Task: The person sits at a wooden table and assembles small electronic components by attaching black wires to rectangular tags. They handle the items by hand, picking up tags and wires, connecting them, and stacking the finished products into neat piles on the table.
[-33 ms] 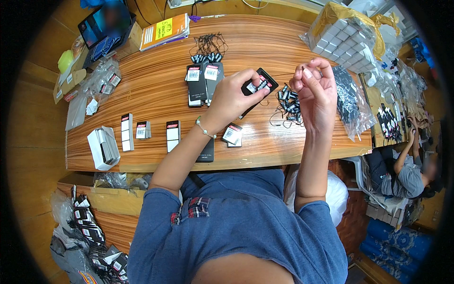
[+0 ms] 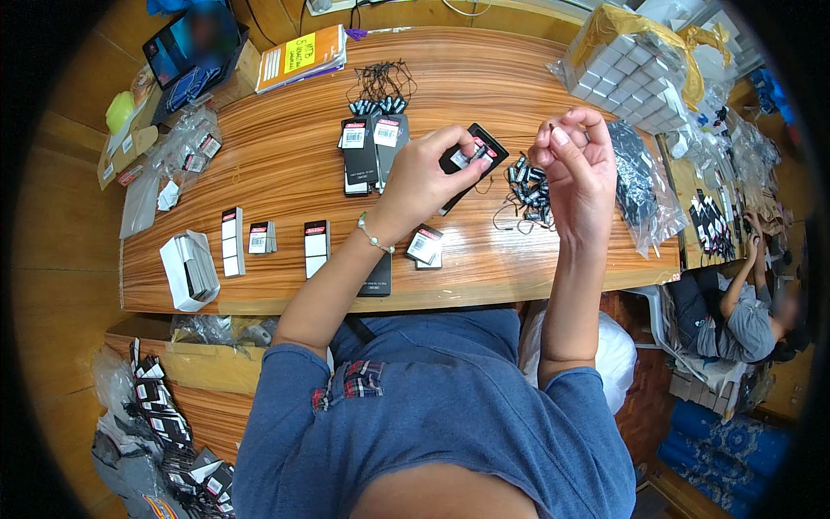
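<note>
My left hand (image 2: 432, 173) is closed, thumb and forefinger pinching a small black string seal (image 2: 480, 154) with pale lettering. Just behind it lies a black hang tag (image 2: 486, 138) with a red-and-white label. Raised to the right, my right hand (image 2: 575, 164) has thumb and forefinger pressed together on the dark tip of a thin string (image 2: 552, 127). Between the hands, partly behind the right one, is a loose pile of black string seals (image 2: 526, 186). Left of my left hand, black hang tags (image 2: 359, 160) lie in overlapping stacks, with more looped string seals (image 2: 380, 99) above them.
Small label stacks (image 2: 232, 246) and a white box of cards (image 2: 190, 272) stand at the left. A plastic bag of black items (image 2: 640, 186) lies right; wrapped white boxes (image 2: 618, 69) are at the back right. Notebooks (image 2: 303, 59) rest far left. Another person (image 2: 752, 320) sits at the right.
The fingertips of my left hand have shifted slightly, turning the small string seal a little. My right hand has hardly moved.
</note>
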Action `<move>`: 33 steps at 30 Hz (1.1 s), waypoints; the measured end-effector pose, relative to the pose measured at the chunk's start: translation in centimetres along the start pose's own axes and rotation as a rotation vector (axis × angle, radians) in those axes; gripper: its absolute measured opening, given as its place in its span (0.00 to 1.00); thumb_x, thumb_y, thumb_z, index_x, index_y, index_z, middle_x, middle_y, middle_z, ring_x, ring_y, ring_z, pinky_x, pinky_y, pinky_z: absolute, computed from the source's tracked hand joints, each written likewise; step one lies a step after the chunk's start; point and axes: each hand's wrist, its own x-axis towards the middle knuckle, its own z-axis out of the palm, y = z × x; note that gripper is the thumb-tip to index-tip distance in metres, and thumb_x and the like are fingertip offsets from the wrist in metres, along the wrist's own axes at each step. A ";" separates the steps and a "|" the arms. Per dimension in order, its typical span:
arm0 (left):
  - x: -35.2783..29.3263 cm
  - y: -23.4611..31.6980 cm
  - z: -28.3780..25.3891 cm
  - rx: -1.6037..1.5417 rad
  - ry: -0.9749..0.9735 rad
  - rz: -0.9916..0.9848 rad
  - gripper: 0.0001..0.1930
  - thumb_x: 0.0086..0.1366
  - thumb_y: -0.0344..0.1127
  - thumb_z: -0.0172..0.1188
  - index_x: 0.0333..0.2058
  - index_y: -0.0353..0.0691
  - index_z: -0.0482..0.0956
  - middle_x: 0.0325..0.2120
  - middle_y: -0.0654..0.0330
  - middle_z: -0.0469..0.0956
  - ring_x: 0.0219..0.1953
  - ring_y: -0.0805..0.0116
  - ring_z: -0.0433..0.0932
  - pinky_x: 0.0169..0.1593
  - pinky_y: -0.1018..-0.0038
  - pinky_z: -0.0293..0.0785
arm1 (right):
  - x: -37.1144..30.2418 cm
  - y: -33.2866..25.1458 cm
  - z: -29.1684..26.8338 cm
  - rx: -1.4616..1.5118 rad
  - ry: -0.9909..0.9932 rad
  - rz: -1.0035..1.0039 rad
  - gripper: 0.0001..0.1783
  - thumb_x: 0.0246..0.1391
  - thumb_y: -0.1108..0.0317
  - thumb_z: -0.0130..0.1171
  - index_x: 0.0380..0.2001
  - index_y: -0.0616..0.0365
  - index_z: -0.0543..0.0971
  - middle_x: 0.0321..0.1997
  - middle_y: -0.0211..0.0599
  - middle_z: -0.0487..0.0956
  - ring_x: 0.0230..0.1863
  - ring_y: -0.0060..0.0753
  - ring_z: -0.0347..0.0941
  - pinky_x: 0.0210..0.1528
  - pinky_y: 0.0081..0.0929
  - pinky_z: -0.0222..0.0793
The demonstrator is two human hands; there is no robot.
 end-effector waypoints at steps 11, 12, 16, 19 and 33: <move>0.3 1.2 -1.8 0.028 0.072 0.161 0.07 0.53 0.34 0.60 0.28 0.37 0.77 0.26 0.59 0.76 0.34 0.65 0.71 0.41 0.71 0.66 | -0.2 2.0 -0.3 -0.779 -0.070 -0.021 0.07 0.46 0.76 0.55 0.31 0.60 0.70 0.23 0.25 0.74 0.28 0.13 0.70 0.29 0.13 0.56; 0.2 1.3 -1.8 -0.032 0.043 0.108 0.07 0.53 0.34 0.59 0.28 0.37 0.77 0.25 0.59 0.77 0.33 0.65 0.71 0.41 0.72 0.66 | -0.2 2.0 -0.3 -0.788 -0.073 -0.017 0.07 0.46 0.76 0.55 0.31 0.60 0.70 0.23 0.25 0.74 0.27 0.13 0.70 0.29 0.14 0.56; 0.2 1.2 -2.0 -0.044 0.023 0.109 0.06 0.53 0.29 0.59 0.31 0.36 0.79 0.25 0.62 0.76 0.31 0.74 0.70 0.37 0.78 0.64 | -0.3 1.8 -0.1 -0.778 -0.075 0.000 0.07 0.45 0.76 0.55 0.30 0.59 0.70 0.22 0.25 0.74 0.27 0.13 0.69 0.30 0.14 0.56; 0.4 1.0 -2.1 -0.062 0.025 0.116 0.06 0.54 0.30 0.59 0.30 0.36 0.79 0.25 0.60 0.77 0.31 0.71 0.70 0.38 0.76 0.65 | -0.3 1.9 -0.1 -0.742 -0.059 -0.001 0.06 0.45 0.76 0.55 0.30 0.59 0.70 0.22 0.25 0.74 0.27 0.13 0.69 0.30 0.14 0.56; 0.3 0.7 -1.9 -0.128 -0.061 0.037 0.07 0.55 0.31 0.59 0.30 0.35 0.80 0.22 0.61 0.76 0.29 0.76 0.70 0.36 0.79 0.65 | -0.6 2.8 -0.3 -0.562 -0.120 0.139 0.07 0.47 0.79 0.55 0.30 0.62 0.69 0.24 0.30 0.74 0.28 0.17 0.71 0.31 0.13 0.64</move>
